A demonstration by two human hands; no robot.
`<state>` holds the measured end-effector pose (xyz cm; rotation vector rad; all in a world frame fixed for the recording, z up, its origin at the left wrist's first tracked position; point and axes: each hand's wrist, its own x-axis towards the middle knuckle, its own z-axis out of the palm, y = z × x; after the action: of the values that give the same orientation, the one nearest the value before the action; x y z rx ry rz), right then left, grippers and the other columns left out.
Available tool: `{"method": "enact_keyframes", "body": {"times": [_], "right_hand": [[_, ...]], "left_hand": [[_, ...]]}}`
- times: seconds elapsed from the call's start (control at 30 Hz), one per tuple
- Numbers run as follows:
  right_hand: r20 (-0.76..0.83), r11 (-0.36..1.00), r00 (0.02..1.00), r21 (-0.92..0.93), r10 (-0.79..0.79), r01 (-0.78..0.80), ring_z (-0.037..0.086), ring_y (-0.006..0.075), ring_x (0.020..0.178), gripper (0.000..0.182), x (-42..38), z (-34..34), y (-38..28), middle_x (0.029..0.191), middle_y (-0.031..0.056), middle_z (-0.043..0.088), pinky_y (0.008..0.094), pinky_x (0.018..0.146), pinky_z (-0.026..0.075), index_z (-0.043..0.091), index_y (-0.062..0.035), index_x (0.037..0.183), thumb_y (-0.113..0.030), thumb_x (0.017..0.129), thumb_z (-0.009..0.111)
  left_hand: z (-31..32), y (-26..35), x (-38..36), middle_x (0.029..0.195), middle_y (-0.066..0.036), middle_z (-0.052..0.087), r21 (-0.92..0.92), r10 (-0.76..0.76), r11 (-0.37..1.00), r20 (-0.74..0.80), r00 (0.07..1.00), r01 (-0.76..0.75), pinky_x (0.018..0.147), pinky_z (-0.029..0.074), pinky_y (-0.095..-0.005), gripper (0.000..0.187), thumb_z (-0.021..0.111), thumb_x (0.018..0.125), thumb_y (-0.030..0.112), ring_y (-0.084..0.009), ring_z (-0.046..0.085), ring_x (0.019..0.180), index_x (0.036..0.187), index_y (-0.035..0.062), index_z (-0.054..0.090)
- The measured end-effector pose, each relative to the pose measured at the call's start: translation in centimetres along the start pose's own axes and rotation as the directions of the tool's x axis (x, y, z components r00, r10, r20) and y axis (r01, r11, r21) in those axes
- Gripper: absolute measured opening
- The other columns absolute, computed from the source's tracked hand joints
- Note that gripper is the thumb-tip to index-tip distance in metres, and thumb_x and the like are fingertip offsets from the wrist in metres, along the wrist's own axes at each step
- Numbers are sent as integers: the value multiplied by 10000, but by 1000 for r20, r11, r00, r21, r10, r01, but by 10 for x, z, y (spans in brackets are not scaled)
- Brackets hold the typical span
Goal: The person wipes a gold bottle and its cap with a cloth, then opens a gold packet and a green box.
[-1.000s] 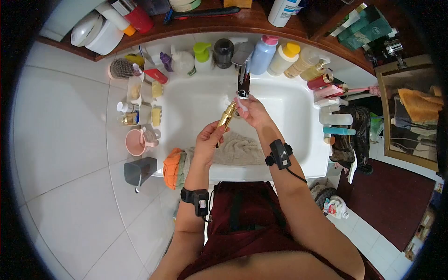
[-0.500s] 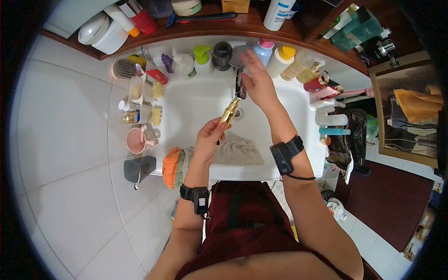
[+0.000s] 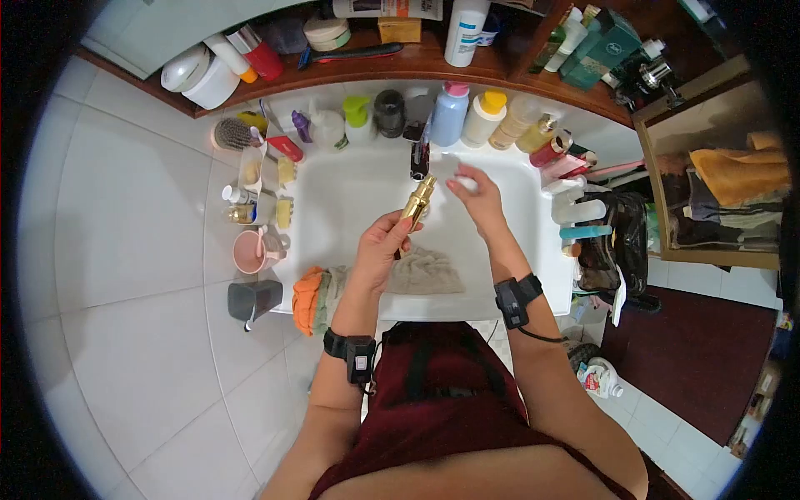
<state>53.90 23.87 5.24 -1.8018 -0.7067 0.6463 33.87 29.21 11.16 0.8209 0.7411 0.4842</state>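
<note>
1. Evidently, the left hand (image 3: 385,242) is clamped around the lower part of the gold tube (image 3: 418,202), which is over the sink (image 3: 342,183) and tilted, its narrow end toward 1 o'clock. Slick fingers or a loosened grip could let it slip and knock against the hard sink.

2. At 3 o'clock from the tube, near it but not touching, is the right hand (image 3: 481,200), thumb and fingers curved. A pale item (image 3: 468,182) seems to show between them, blurred; I cannot tell whether they are clamped on it. If it is small and smooth, a careless pinch could drop it.

3. At 12 o'clock, near the narrow end, is the faucet (image 3: 419,160). A hasty upward swing could strike the tube against it, for want of clearance.

4. At 6 o'clock, a grey cloth (image 3: 429,275) lies rumpled in the sink. Its folds might soften a fall, yet could hide a small part.

5. At 1 o'clock, farther out, stands a blue bottle (image 3: 450,117). Too wide a reach could topple it.

6. Between 4 and 5 o'clock, a cable (image 3: 542,337) trails from the black wrist device (image 3: 515,302) and could snag during a quick turn.
</note>
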Motion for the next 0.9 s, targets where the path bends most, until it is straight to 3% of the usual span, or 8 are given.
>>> {"method": "enact_keyframes", "body": {"times": [0.03,0.13,0.33,0.43,0.53,0.63,0.73,0.9], "right_hand": [[-13,982,982,41,186,-185,550,144,804,325,-11,-7,9,895,55,611,272,707,443,605,-25,1016,-237,789,700],[-8,948,950,72,312,-311,490,128,620,337,-29,-19,59,671,27,552,284,602,414,614,-23,831,-359,826,638],[-82,891,958,-353,275,-286,569,369,715,633,-44,-44,87,729,217,593,435,681,440,585,4,752,-542,909,308],[-72,893,954,-338,290,-297,544,419,747,646,-48,-51,88,778,238,590,464,708,428,571,13,751,-540,915,280],[-78,903,957,-319,278,-288,590,347,744,558,-52,-59,76,766,205,612,425,684,444,565,5,785,-490,922,347],[14,958,960,65,278,-278,615,257,798,421,-58,-72,56,860,150,632,351,701,468,571,-15,916,-416,916,444],[63,865,998,501,11,-41,592,196,922,359,-71,-77,32,1038,115,602,279,779,469,526,-32,1091,-342,914,496],[441,485,897,786,-5,-384,523,219,1069,417,-83,-122,-14,1190,102,544,328,927,414,469,-14,1191,-343,936,445]], "left_hand": [[5,1,-2,903,-50,632,-4,-3,1000,11,1000,3,613,389,-178,322,619,858,236,-57,446,639,1085,13,572],[18,-1,-4,906,-50,620,-10,-17,1000,63,998,18,601,397,-182,309,586,878,236,-66,462,643,1092,13,561],[54,2,-14,892,-49,612,-17,-61,998,146,987,65,596,409,-193,290,559,895,238,-76,477,640,1078,13,557],[69,2,-20,885,-50,610,-28,-79,996,171,982,85,597,415,-203,283,560,894,244,-81,482,635,1065,18,560],[81,3,-23,885,-55,611,-47,-72,995,212,975,83,596,419,-211,281,565,891,254,-85,488,627,1052,24,564],[89,5,-24,885,-60,614,-50,-62,996,241,969,76,595,422,-214,277,568,888,264,-88,493,619,1036,30,569],[95,7,-25,884,-60,616,-41,-26,998,269,963,38,593,424,-214,275,571,885,272,-88,495,618,1026,35,570],[105,14,-27,893,-57,621,-20,1,1000,293,956,5,590,418,-211,281,570,885,276,-84,499,622,1033,38,564]]}}
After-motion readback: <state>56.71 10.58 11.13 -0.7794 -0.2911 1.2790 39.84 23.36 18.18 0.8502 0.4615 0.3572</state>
